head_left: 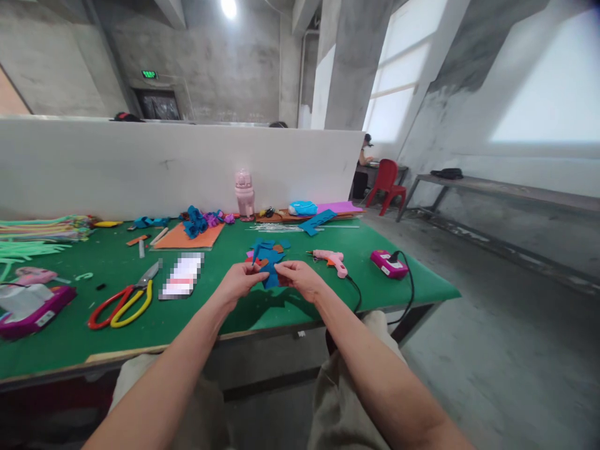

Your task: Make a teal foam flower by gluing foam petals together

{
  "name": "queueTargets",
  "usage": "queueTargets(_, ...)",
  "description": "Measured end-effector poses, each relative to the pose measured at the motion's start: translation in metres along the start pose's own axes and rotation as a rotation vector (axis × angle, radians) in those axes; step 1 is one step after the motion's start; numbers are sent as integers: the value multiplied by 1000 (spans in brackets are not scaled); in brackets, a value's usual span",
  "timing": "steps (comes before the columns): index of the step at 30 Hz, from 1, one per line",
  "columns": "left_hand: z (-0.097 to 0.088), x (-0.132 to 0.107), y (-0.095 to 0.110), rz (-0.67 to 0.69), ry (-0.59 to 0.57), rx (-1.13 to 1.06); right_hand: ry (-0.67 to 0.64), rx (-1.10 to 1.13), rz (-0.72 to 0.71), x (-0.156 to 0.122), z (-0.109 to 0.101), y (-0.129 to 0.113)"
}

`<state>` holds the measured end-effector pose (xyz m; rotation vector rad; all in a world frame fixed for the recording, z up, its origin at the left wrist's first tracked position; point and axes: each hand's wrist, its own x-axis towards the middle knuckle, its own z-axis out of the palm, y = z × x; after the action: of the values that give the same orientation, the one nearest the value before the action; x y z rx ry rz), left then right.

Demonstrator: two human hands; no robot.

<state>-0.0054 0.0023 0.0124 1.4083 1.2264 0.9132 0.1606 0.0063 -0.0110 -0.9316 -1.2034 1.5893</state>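
Note:
My left hand (241,284) and my right hand (300,279) face each other just above the front part of the table. Both pinch a small blue piece (272,280) between thumb and fingers; it looks like paper or felt, and I cannot tell which. Right behind it lies a pile of cut blue pieces (268,245) with orange and pink bits among them. A pink glue gun (332,260) rests on the table to the right of my right hand, its nozzle pointing left and its black cord trailing off the front edge.
On the green table (225,262) lie red-and-yellow-handled scissors (129,300), a pixelated phone-like rectangle (182,275), an orange sheet (190,237), bundled pipe cleaners (42,229) and a magenta power box (389,264). A pink bottle (244,195) stands against the white partition (178,156).

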Motion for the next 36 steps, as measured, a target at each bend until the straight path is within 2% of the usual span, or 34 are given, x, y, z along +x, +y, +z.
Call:
queueTargets(8,1,2,-3,60,25,15,9,-134,-93,-1,2,-1)
queueTargets(13,2,6,-7,187,111,72,122,-442,-283,2,3,0)
queueTargets(15,2,4,-6,144,91,53,185,-530,-344,4,3,2)
queueTargets(18,1,-1,-3,55,44,-34,252,-550,-396,7,1,4)
queueTargets(23,1,-5,1,82,65,-186,307,-517,-403,7,1,4)
queueTargets(29,3,-3,-4,25,51,-118,306,-492,-377,7,6,6)
queueTargets(36,3,-3,-4,31,58,-89,315,-540,-367,8,7,6)
